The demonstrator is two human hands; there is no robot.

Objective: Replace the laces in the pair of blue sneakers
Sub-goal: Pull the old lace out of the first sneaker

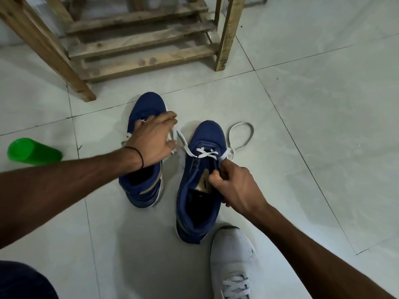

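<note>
On glossy pale floor tiles (pixel 302 126), I see my right hand (pixel 235 186) pinching the eyelet edge of the nearer blue fabric sneaker (pixel 206 134), its flat white lace (pixel 206 155) looping alongside, while my left hand (pixel 154 140) arches over the other blue sneaker (pixel 146 106), grip unclear.

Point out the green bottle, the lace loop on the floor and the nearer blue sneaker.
green bottle (pixel 34 152): head view, on its side wall.
lace loop (pixel 243 123): head view, on its far strand.
nearer blue sneaker (pixel 207 134): head view, on its toe.
</note>
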